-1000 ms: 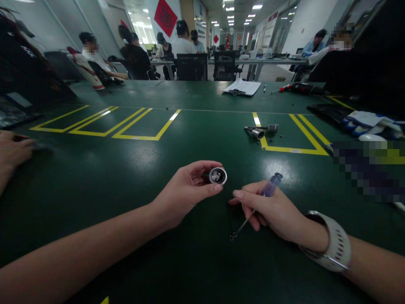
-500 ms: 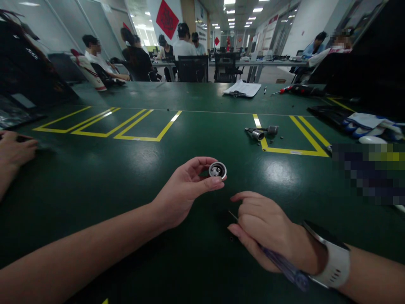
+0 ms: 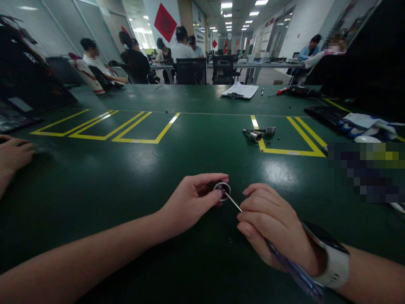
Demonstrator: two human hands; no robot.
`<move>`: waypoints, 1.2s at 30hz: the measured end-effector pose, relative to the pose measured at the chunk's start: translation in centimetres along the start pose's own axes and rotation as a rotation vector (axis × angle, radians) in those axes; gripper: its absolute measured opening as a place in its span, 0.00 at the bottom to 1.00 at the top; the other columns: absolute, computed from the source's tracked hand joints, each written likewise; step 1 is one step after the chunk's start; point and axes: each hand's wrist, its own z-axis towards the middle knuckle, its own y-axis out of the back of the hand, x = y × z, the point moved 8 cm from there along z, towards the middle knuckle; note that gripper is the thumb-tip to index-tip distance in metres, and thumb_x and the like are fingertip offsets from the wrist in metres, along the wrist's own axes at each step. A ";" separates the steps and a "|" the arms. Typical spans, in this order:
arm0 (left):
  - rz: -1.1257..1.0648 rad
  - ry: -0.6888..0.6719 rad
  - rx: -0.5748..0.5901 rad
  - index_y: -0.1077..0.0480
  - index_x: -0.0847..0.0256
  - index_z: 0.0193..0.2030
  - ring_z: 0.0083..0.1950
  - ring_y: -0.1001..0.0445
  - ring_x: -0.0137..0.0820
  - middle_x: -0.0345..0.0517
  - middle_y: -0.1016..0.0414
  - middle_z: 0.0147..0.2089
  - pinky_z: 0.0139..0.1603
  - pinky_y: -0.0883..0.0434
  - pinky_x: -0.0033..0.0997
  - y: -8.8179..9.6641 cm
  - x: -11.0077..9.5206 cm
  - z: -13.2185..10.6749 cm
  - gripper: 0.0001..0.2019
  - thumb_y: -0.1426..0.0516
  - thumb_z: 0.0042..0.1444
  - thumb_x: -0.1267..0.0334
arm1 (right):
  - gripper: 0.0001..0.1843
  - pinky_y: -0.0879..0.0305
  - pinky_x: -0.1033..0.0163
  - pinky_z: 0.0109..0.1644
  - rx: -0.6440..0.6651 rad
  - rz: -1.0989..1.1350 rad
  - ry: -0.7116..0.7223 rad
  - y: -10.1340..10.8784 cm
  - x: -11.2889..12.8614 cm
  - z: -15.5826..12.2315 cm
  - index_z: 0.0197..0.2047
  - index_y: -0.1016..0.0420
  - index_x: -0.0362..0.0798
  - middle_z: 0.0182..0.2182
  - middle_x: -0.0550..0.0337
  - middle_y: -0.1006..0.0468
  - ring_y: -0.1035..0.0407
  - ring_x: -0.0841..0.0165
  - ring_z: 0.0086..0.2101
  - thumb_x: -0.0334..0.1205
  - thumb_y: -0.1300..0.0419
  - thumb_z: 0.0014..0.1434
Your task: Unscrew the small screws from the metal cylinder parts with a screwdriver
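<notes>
Between the thumb and fingers of my left hand (image 3: pixel 199 196) is a round metal connector (image 3: pixel 226 187), its open end facing me. My right hand (image 3: pixel 272 223) is closed around a screwdriver (image 3: pixel 233 202) with a thin metal shaft and a translucent purplish handle. The shaft's tip reaches into the connector's opening; its exact contact point inside is hidden. On the green table below lies a tiny dark ring-like part (image 3: pixel 230 240). Further off, two metal connector pieces (image 3: pixel 254 135) lie by a yellow tape line.
Yellow tape outlines (image 3: pixel 136 141) mark the green table. A clipboard with paper (image 3: pixel 240 90) and a red-handled screwdriver (image 3: pixel 278 91) lie at the back. Another person's hand (image 3: pixel 15 156) rests at the left edge. Cloth gloves (image 3: pixel 368 124) lie at the right.
My left hand has lowered the connector slightly. My right hand has brought the screwdriver up, and its tip is now inside the connector's opening.
</notes>
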 end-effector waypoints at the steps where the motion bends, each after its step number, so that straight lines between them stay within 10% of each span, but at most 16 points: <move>1: 0.019 0.001 0.000 0.27 0.62 0.47 0.37 0.26 0.29 0.46 0.23 0.41 0.38 0.27 0.30 -0.1 0.0 0.0 0.17 0.40 0.48 0.69 | 0.09 0.33 0.56 0.38 0.001 -0.008 -0.005 0.0 0.0 0.0 0.29 0.31 0.45 0.21 0.60 0.28 0.35 0.69 0.25 0.29 0.49 0.59; 36: 0.343 -0.188 -0.016 0.26 0.68 0.47 0.29 0.28 0.28 0.46 0.24 0.33 0.29 0.27 0.26 -0.6 -1.2 -0.6 0.17 0.49 0.52 0.68 | 0.11 0.35 0.57 0.38 0.093 -0.088 0.009 -1.5 0.4 -0.1 0.26 0.31 0.43 0.22 0.58 0.29 0.37 0.69 0.26 0.30 0.47 0.60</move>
